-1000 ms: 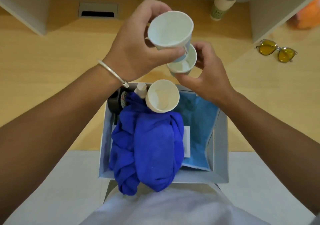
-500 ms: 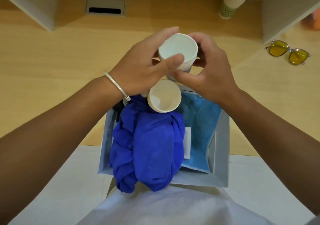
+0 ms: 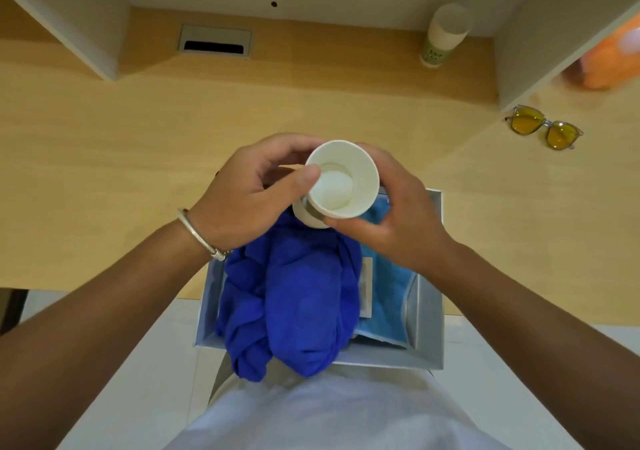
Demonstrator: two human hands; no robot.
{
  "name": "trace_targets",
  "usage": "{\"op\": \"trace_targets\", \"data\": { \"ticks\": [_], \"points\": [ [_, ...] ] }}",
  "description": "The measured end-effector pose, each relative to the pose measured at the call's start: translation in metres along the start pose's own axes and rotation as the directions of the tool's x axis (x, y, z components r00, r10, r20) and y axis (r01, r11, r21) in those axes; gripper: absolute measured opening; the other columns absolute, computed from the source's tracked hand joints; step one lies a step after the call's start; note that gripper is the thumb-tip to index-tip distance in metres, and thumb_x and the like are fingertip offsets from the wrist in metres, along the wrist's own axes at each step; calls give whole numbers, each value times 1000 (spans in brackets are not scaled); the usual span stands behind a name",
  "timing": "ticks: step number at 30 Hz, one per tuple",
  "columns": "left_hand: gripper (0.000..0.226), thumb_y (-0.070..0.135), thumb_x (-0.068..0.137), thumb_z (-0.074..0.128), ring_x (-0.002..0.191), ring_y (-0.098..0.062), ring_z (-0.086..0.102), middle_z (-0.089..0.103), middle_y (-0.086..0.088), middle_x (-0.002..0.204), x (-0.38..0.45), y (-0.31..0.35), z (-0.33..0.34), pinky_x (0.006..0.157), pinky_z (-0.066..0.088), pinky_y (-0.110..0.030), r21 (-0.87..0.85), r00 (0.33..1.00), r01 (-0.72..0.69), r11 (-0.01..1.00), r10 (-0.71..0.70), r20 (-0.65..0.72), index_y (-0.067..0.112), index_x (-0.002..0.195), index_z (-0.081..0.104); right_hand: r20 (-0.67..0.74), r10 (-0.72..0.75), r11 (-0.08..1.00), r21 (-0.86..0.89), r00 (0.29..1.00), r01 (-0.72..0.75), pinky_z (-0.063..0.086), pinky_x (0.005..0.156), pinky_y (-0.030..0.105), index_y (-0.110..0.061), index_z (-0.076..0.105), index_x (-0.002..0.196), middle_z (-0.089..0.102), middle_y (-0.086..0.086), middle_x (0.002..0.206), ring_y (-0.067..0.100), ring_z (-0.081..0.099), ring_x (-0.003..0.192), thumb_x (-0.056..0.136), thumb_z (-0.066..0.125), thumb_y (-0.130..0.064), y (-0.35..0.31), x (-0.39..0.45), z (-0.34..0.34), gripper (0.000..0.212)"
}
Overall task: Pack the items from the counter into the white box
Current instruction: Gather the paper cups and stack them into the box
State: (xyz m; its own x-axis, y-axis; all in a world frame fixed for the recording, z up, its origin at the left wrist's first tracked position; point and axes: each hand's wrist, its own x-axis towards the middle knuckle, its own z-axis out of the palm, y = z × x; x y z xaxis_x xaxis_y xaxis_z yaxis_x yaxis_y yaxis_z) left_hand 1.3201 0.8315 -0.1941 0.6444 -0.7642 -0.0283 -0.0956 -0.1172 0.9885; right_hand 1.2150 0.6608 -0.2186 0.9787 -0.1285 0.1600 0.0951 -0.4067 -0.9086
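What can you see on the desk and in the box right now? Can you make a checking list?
Surface: wooden counter, mostly bare.
Job's things: white box holds a dark blue cloth and a light blue towel; a white paper cup is held above another cup in the box.
Clutter: yellow sunglasses, a tube-shaped container at the back.
Grips: left hand and right hand both hold the paper cup.
Cables: nothing seen; only a cable slot.
Surroundings: white partitions, something orange, blurred.

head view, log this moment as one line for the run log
left hand: holds paper cup | right hand: same cup | position: over white box far end | box: blue cloth | counter: sunglasses
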Motion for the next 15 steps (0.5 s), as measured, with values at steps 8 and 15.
{"op": "trace_targets", "data": {
  "ticks": [8, 15],
  "points": [
    [28, 35, 95, 48, 103, -10, 60, 65, 1, 105, -1, -19, 3, 86, 48, -22, 262, 998, -9, 965, 27, -63, 19, 107, 68, 43, 31, 987, -160, 999, -24, 38, 104, 32, -15, 51, 129, 51, -1, 133, 10, 45, 127, 75, 80, -32, 12, -12, 9, 65],
    [30, 29, 99, 44, 99, -10, 60, 70, 5, 105, 7, -36, 3, 90, 46, -31, 541, 994, 16, 841, 45, -99, 20, 113, 69, 178, 201, 924, -361, 963, -126, 30, 114, 38, -14, 25, 149, 30, 2, 154, 14, 26, 142, 81, 60, -60, 35, -10, 16, 89]
  ]
}}
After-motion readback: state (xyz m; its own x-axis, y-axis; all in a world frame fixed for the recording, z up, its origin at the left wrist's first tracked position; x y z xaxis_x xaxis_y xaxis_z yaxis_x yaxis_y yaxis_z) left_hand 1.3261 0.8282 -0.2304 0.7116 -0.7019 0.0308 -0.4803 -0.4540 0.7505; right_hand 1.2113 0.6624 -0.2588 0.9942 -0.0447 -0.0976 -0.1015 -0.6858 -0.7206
